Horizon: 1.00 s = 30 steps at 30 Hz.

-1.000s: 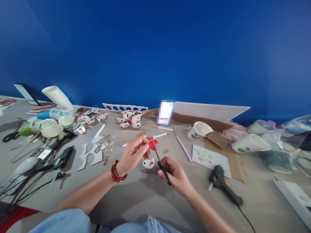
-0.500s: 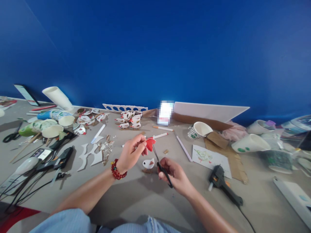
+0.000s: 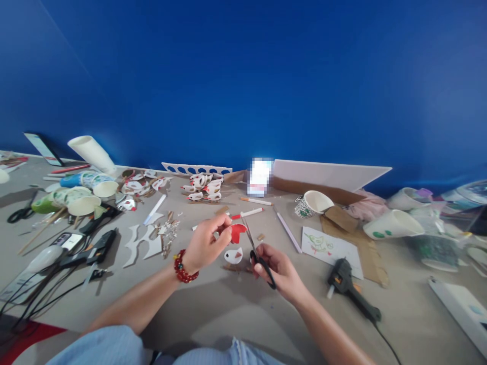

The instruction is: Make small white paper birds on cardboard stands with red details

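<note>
My left hand (image 3: 207,243), with a red bead bracelet at the wrist, pinches a small red paper cutout (image 3: 238,232) above the table. My right hand (image 3: 279,268) grips black-handled scissors (image 3: 255,249), whose blades point up beside the red piece's right edge. Just below the red piece a white paper bird with a red beak (image 3: 233,255) lies on the grey table (image 3: 213,304).
A black glue gun (image 3: 344,284) lies right of my hands, next to a drawing sheet (image 3: 329,246). White paper cups (image 3: 314,203), markers (image 3: 247,213), several finished paper birds (image 3: 203,187), white cut shapes (image 3: 142,243), cables and another pair of scissors (image 3: 21,210) clutter the left and back.
The red cutout turned in my left hand and dropped slightly. My right hand with the scissors shifted a little right and up, blades now beside the piece's right edge.
</note>
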Motion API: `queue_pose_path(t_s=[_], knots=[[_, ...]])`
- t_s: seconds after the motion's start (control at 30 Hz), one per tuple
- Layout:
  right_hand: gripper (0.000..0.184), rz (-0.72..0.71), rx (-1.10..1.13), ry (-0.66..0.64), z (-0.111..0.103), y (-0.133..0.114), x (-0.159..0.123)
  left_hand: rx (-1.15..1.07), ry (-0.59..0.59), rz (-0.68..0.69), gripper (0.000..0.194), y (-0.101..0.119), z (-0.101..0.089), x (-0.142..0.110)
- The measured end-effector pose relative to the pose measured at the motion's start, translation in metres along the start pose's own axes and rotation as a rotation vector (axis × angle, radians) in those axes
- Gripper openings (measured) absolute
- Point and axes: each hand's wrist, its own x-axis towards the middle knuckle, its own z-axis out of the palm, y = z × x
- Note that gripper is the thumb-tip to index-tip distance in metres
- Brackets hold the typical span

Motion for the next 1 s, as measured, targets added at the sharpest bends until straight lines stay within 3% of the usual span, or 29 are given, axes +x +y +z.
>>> queue_pose_path(t_s=[0.3,0.6,1.0], knots=[[0.051,0.016,-0.008,0.014,0.004,-0.006,-0.001,0.076,-0.004,0.000,0.016,0.003,0.002,-0.002],[0.052,-0.031,-0.001,0.003,0.007,-0.004,-0.001,-0.003,0.042,-0.025,0.016,0.004,0.005,-0.003],[0.050,-0.022,-0.007,0.023,0.011,-0.001,-0.001,-0.058,0.013,-0.066,0.017,0.006,0.012,-0.006]])
